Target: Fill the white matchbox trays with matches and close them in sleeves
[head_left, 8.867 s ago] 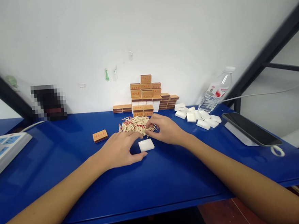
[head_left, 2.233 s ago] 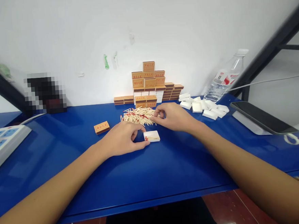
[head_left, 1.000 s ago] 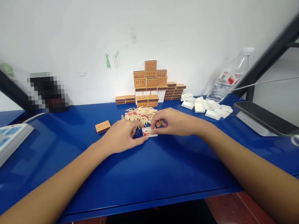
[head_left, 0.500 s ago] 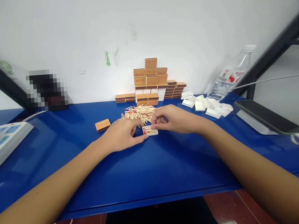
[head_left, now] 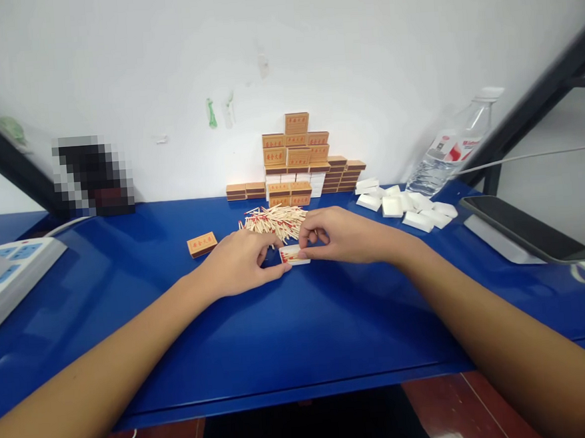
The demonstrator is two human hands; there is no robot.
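A small white matchbox tray [head_left: 303,261] lies on the blue table with red-tipped matches [head_left: 289,254] inside, heads toward the left. My left hand [head_left: 240,259] steadies its left end, thumb at the near edge and fingers at the far side. Over the tray's right end, my right hand [head_left: 341,235] is closed, with thumb and fingertips pinched on matches at the tray; the exact grip is partly hidden. Just behind both hands spreads a heap of loose matches [head_left: 277,220]. An orange matchbox [head_left: 202,244] lies left of my left hand.
Stacked matchboxes [head_left: 297,155] stand against the wall. White empty trays [head_left: 417,210] are piled at the right, near a leaning water bottle [head_left: 448,148]. A phone [head_left: 528,229] rests on a white support farther right. A power strip [head_left: 21,278] sits at the left.
My right hand has shifted slightly, its fingertips lower at the tray's right end. My left hand stays at the tray. The whole view has moved a touch.
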